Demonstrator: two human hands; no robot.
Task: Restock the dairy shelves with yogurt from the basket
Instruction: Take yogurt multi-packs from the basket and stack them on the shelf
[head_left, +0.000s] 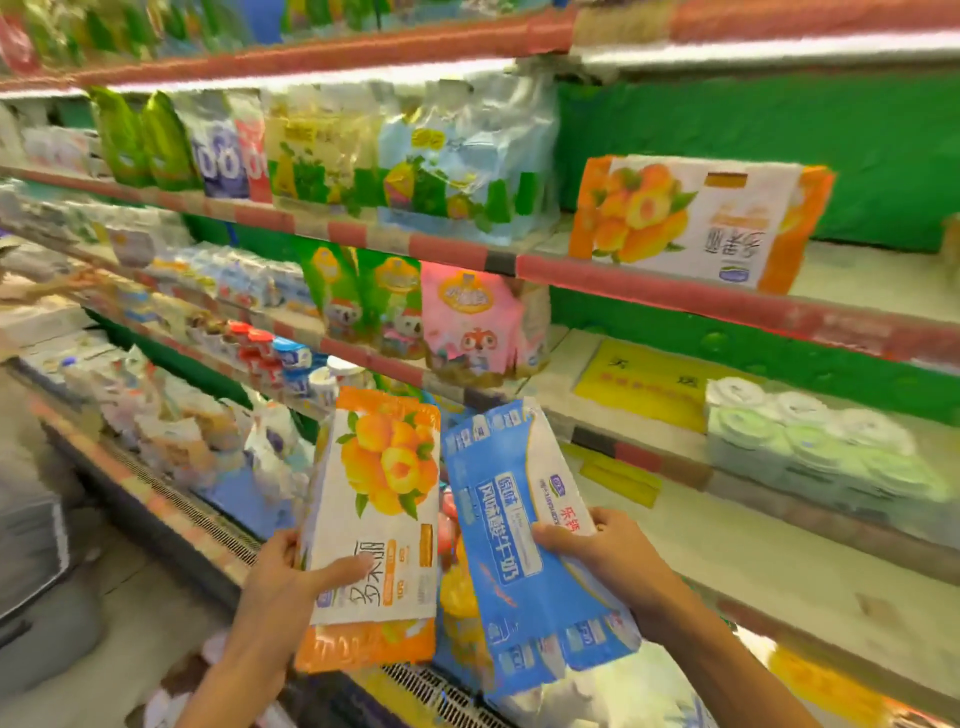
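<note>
A: What is held in the hands?

B: An orange and white yogurt pack (376, 525) printed with yellow peaches is gripped by the left hand (291, 577). The thumb is laid across the white front, and the fingers are curled behind the left edge. A blue yogurt pack (519, 545) is gripped by the right hand (608, 551), with the thumb on the front and the fingers wrapped round the right edge. Both packs are held upright and a little tilted, side by side, with the top corners almost touching.

A: Where are the packs seen against the shelves?

B: They are held in front of the lower shelves (753, 566), near the camera. A second peach pack (696, 221) is lying on a higher shelf, far right, in front of a green back wall. White and green yogurt cups (810, 441) are standing on the shelf below it, to the right. Green and pink pouches (415, 306) are hung or stood in the middle row, and small bottles with red and blue caps (270, 353) are seen to the left.

A: Is the basket visible?

B: It cannot be told; the area under the packs is blurred.
</note>
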